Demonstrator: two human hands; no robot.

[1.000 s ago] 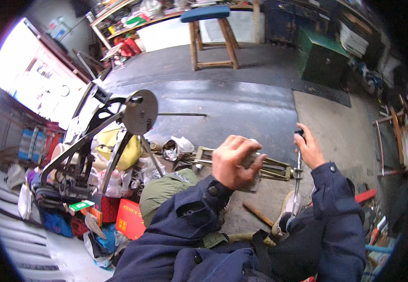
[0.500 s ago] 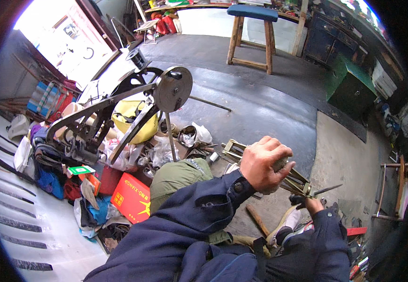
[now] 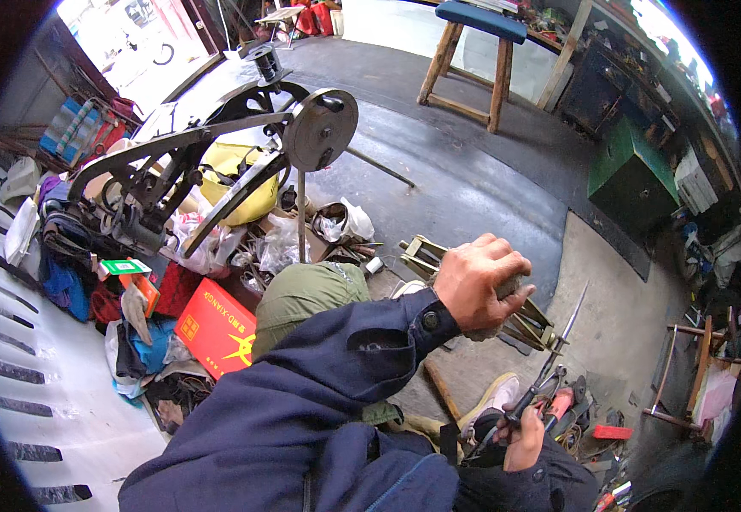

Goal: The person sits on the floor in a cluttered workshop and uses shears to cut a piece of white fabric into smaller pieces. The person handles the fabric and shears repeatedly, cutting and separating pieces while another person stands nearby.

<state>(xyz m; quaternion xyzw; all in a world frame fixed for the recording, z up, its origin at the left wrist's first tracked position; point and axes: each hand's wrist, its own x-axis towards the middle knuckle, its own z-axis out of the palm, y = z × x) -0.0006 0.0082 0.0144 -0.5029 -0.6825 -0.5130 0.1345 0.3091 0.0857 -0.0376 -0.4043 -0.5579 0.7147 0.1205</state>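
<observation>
My left hand [image 3: 483, 286] is closed around a greyish lump-like thing [image 3: 511, 287] on top of a brass-coloured metal frame [image 3: 528, 331]. The frame has long parallel bars and slants from upper left to lower right; the hand hides its middle. Lower and nearer to me, my right hand [image 3: 522, 439] is wrapped round the dark handle of a long, thin pointed tool [image 3: 549, 369]. Its metal tip points up and away, past the frame's near end. Beyond the right hand lies a red-handled tool [image 3: 560, 401].
On the left stands a hand-cranked machine with a round wheel [image 3: 321, 130], above bags and a red box [image 3: 212, 328]. A green-covered knee [image 3: 310, 299] is below it. A blue-topped stool [image 3: 481, 21], green metal box [image 3: 635, 175] and wooden-framed folding stool [image 3: 686, 375] stand farther off.
My right hand has pulled back toward me and left, away from the frame's end. The pointed tool has swung from nearly level to steeply upright. My left hand keeps its hold.
</observation>
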